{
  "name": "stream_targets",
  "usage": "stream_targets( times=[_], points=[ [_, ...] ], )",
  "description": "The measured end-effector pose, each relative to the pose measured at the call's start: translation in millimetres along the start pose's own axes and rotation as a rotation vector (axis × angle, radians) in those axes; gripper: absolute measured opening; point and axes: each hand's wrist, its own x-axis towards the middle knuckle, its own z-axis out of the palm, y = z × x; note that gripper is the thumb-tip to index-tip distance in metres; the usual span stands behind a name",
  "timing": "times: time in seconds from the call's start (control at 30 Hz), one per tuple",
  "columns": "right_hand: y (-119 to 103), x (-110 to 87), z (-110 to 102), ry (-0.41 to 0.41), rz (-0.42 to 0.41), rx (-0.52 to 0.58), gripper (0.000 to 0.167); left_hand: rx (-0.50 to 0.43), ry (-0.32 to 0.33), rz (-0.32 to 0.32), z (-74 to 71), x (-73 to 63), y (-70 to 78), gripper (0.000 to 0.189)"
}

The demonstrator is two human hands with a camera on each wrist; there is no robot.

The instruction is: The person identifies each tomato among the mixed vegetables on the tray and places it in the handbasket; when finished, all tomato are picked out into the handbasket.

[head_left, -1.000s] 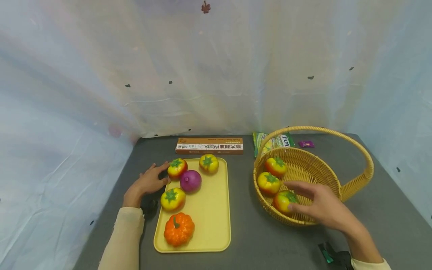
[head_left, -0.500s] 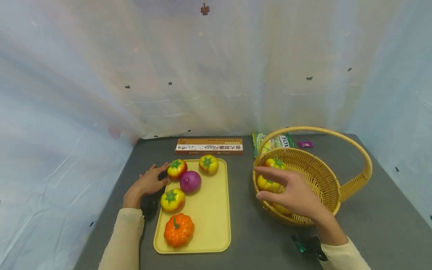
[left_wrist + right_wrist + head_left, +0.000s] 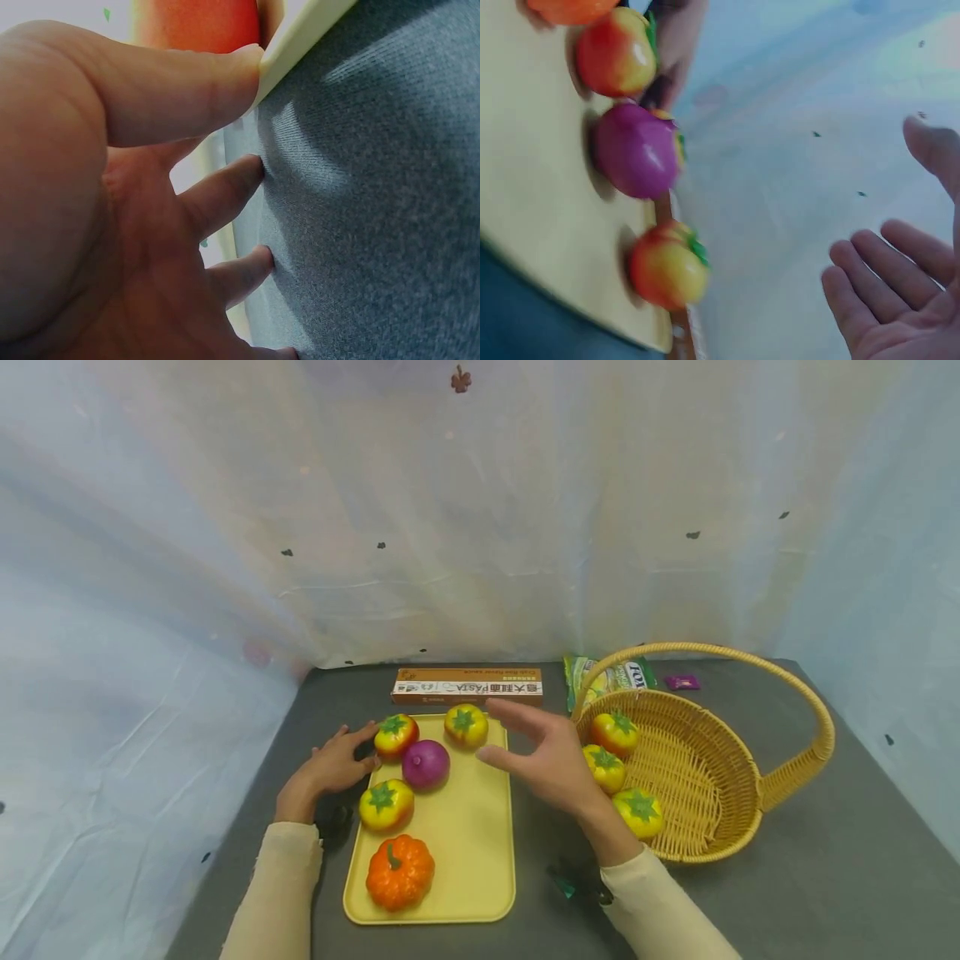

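Observation:
My left hand [image 3: 332,770] is at the tray's left edge. In the left wrist view its thumb touches the rim of the yellow tray [image 3: 304,34], and its spread fingertips rest on the grey cloth. My right hand [image 3: 551,762], fingers extended and holding nothing, hovers over the tray's right edge, near a yellow-orange persimmon [image 3: 466,727]. Also on the tray lie a redder persimmon [image 3: 396,737], a purple onion [image 3: 426,766], another persimmon [image 3: 386,805] and an orange pumpkin [image 3: 401,872]. The wicker basket [image 3: 738,777] on the right contains three persimmons [image 3: 639,813].
The basket's tall handle [image 3: 705,649] arches above it. Behind the tray lies a pasta box [image 3: 467,686]. A green packet [image 3: 600,681] and a small purple packet [image 3: 682,682] lie behind the basket. Pale curtains surround the grey table [image 3: 817,860].
My right hand has left the persimmon in the basket and moved left, unladen, to the tray's right edge. My left hand has stayed in place.

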Motion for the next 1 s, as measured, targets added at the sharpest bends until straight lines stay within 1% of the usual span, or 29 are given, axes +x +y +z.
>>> stream_targets(
  times=[0.17, 0.3, 0.43, 0.6, 0.87, 0.93, 1.0],
  points=[
    [16, 15.4, 25, 0.081, 0.069, 0.017, 0.059, 0.003, 0.000, 0.001, -0.5, -1.1, 1.7, 0.074],
    [32, 25.7, 42, 0.138, 0.120, 0.030, 0.061, 0.004, 0.002, 0.002, -0.4, -1.5, 2.0, 0.074],
    [45, 34.4, 53, 0.175, 0.178, -0.003, 0.063, 0.000, 0.003, 0.005, -0.2, -1.7, 2.4, 0.073],
    [57, 43.4, 61, 0.176, 0.235, -0.083, 0.067, -0.003, 0.000, 0.005, 0.0, -1.8, 2.6, 0.073],
    [72, 50.1, 68, 0.162, 0.262, -0.221, 0.064, -0.006, 0.006, 0.007, 0.8, -1.3, 2.4, 0.072],
    [73, 50.0, 68, 0.161, 0.270, -0.238, 0.064, -0.008, 0.006, 0.007, 0.3, -1.8, 2.2, 0.072],
    [71, 48.9, 66, 0.157, 0.273, -0.210, 0.063, -0.011, 0.002, 0.007, 0.0, -2.2, 2.0, 0.072]
  ],
)
